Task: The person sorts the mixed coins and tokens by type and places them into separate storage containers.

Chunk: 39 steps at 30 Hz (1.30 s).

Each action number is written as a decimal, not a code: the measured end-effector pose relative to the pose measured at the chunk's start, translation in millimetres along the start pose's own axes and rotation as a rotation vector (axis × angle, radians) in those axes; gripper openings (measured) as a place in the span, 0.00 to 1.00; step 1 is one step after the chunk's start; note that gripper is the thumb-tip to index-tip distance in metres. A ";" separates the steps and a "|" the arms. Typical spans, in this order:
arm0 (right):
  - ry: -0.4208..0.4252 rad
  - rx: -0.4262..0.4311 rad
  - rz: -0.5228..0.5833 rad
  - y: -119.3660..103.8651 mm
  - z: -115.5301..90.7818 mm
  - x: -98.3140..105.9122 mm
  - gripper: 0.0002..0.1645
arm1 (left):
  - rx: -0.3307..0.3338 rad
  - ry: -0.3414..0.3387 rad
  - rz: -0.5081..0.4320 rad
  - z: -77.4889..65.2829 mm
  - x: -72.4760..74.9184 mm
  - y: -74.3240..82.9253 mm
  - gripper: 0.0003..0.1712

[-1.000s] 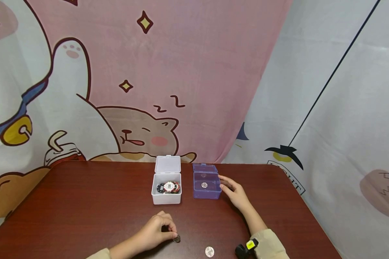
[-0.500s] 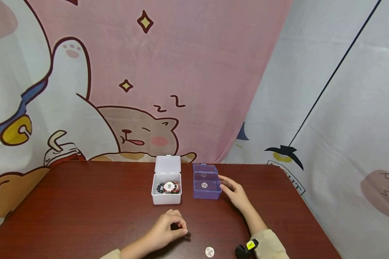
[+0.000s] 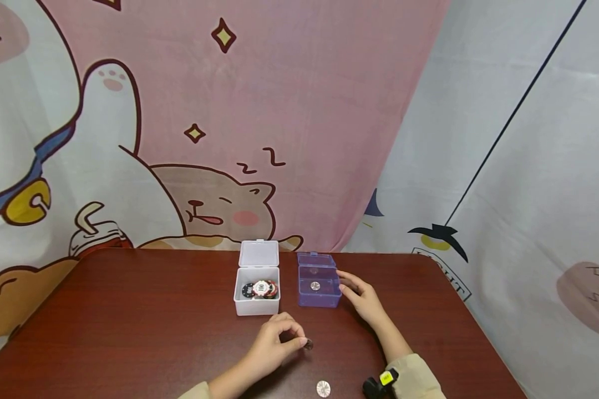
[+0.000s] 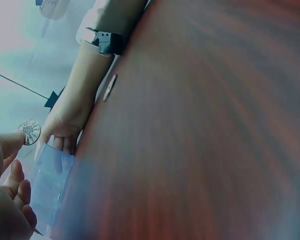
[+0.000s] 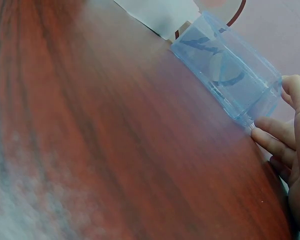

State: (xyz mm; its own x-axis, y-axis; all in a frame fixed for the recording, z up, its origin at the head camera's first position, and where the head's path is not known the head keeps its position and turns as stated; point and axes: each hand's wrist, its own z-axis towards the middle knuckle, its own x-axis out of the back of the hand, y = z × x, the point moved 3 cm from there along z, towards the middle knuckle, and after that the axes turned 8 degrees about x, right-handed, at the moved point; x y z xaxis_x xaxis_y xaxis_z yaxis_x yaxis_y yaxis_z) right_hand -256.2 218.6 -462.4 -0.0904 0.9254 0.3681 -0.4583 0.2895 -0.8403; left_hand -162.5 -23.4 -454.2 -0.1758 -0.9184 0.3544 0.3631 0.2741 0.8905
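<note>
My left hand (image 3: 278,341) pinches a coin (image 3: 308,344) between thumb and finger, held above the table. Its patterned silver face shows in the left wrist view, where the coin (image 4: 30,132) is at the fingertips. My right hand (image 3: 361,293) touches the right side of a translucent purple box (image 3: 319,300), its fingers resting against the wall and rim. Inside that box lies one silver coin (image 3: 315,286); its lid is tipped back. Another silver coin (image 3: 323,388) lies on the table near the front, also seen edge-on in the left wrist view.
A white box (image 3: 257,308) stands left of the purple one, lid tipped back, with several poker chips (image 3: 262,288) inside. The brown table (image 3: 130,316) ends at a printed curtain (image 3: 304,111). A black wrist device (image 3: 374,387) is strapped at the right sleeve.
My left hand has moved right and farther forward with the pinched coin, passing toward the purple box. The right hand and both boxes have stayed in place.
</note>
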 end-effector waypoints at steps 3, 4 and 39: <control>-0.001 -0.004 -0.006 -0.1 -0.6 -0.4 0.23 | 0.019 0.025 -0.012 3.9 -5.3 4.0 0.07; 0.000 -0.004 -0.005 0.1 -0.7 -0.6 0.23 | 0.019 0.029 -0.012 5.7 -7.4 1.2 0.07; -0.009 0.024 0.019 4.9 1.1 -0.1 0.22 | 0.019 0.200 -0.020 81.2 -28.4 14.7 0.04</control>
State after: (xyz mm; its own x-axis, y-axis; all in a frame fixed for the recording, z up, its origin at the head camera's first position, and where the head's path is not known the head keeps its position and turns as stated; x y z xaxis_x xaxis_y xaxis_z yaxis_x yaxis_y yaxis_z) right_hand -259.4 219.7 -466.2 -0.1073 0.9285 0.3555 -0.4771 0.2657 -0.8377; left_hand -226.5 29.8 -428.0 0.0028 -0.9617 0.2742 0.3438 0.2584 0.9028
